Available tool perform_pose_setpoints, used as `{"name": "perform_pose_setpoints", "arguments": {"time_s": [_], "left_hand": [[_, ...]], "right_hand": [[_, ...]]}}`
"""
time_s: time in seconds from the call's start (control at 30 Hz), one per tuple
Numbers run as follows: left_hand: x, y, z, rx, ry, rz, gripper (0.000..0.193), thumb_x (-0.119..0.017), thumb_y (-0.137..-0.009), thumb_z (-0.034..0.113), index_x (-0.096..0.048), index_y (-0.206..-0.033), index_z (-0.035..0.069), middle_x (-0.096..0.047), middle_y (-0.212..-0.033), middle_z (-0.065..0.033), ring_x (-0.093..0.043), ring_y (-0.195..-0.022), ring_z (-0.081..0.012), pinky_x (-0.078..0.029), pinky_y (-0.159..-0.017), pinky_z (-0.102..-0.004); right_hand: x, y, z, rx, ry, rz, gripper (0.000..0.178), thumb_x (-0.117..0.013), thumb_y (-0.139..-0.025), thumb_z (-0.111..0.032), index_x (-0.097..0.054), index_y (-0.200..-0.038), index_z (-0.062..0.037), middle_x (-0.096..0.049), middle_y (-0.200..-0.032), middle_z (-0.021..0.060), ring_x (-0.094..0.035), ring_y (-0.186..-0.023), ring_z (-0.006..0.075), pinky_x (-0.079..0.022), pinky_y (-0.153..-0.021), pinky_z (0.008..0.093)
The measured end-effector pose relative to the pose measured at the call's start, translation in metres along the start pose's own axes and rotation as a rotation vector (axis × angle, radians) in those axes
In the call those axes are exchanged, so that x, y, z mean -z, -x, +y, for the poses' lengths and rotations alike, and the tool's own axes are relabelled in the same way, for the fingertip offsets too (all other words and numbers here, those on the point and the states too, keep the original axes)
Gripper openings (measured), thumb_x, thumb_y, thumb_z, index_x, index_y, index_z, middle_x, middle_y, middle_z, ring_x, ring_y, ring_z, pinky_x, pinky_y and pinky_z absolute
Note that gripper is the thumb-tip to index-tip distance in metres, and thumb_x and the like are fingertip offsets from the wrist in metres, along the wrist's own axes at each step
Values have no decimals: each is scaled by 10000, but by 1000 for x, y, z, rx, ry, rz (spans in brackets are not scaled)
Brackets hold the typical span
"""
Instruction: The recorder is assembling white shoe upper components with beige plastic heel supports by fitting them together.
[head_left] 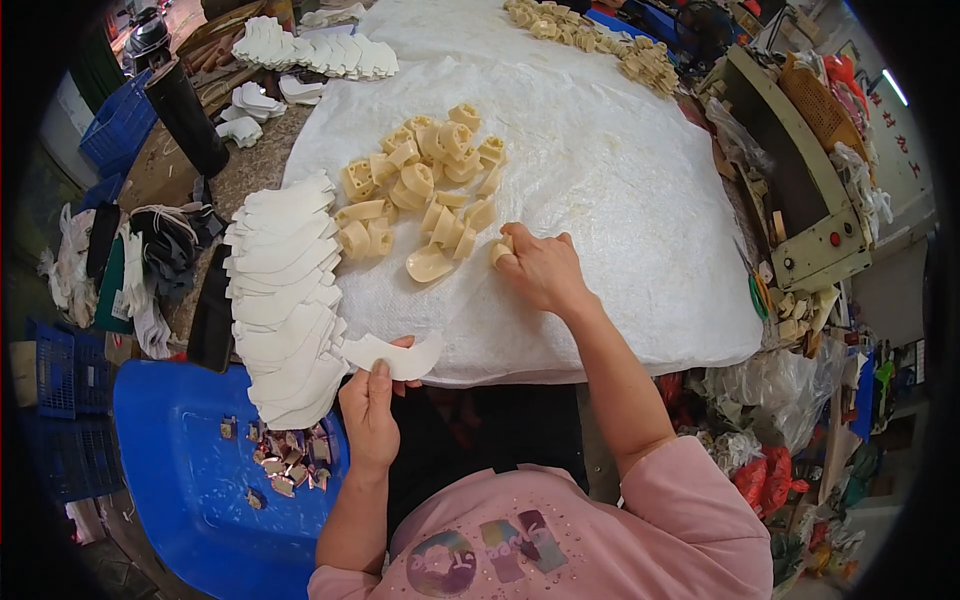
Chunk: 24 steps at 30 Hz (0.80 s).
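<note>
Between thumb and fingers, my left hand (374,400) pinches a curved white cut-out (418,357), thin and sheet-like, just over the table's near edge. My right hand (545,268) is closed on a cream plastic shoe heel (501,251) at the sheet's middle; the fingers cover part of it. Just left of that hand lies a loose heap of similar heels (430,165), some on their sides, one with its hollow face up. A long overlapping row of white cut-outs (285,300) runs along the left side, close to my left hand.
A white woven sheet (620,200) covers the table. Below left stands a blue tub (180,440) with small shiny scraps. More white cut-outs (320,52) lie far left, near a dark cylinder (188,118). Several heels (590,38) lie at the back. A greenish machine (810,190) stands right.
</note>
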<state>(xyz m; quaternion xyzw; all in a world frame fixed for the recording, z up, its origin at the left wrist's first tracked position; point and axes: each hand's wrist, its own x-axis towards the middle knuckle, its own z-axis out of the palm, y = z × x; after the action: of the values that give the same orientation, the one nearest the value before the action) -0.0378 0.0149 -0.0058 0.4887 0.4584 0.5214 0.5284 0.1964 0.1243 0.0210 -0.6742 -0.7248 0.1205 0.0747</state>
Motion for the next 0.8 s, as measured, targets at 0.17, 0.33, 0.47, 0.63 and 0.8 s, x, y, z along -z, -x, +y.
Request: {"name": "perform_pose_setpoints", "arguments": {"time_s": [0.17, 0.33, 0.47, 0.63, 0.8], "left_hand": [[-1, 3, 0, -1, 27, -8, 385, -368, -975, 225, -546, -1137, -75, -608, -825, -81, -531, -686, -108, -401, -612, -239], [-7, 0, -1, 150, 658, 18, 389, -370, -987, 222, -460, -1236, -62, -587, -813, -95, -517, -637, -140, -395, -551, -266], [-12, 1, 1, 195, 810, 26, 411, -346, -994, 239, -441, -1251, -67, -599, -871, -127, -553, -702, -170, -425, -597, -295], [-17, 3, -2, 181, 781, 44, 421, -354, -993, 257, -463, -1233, -71, -593, -975, -139, -549, -775, -178, -440, -632, -314], [-24, 3, -7, 83, 636, 64, 414, -355, -994, 247, -465, -1219, -83, -571, -1114, -157, -570, -896, -207, -487, -732, -340]], "right_hand": [[-3, 25, -1, 46, 6, -84, 593, -489, -790, -291, -401, -1333, -69, -623, -673, 139, -600, -674, 298, -325, -855, 431], [-11, 61, 2, -14, -160, 265, 737, -728, -676, -286, -428, -1317, -80, -564, -700, 53, -519, -782, 239, -252, -915, 407], [-25, 80, 13, 57, -40, 320, 730, -760, -659, -253, -448, -1299, -93, -562, -875, 85, -488, -894, 248, -238, -921, 404], [-22, 86, 12, 229, -257, 359, 521, -619, -675, 42, -545, -1174, -86, -480, -1125, 165, -473, -1001, 291, -321, -931, 426], [-16, 97, 23, 286, -503, 293, 484, -501, -658, 181, -583, -1081, -39, -569, -1008, 158, -578, -931, 306, -492, -754, 344]]}}
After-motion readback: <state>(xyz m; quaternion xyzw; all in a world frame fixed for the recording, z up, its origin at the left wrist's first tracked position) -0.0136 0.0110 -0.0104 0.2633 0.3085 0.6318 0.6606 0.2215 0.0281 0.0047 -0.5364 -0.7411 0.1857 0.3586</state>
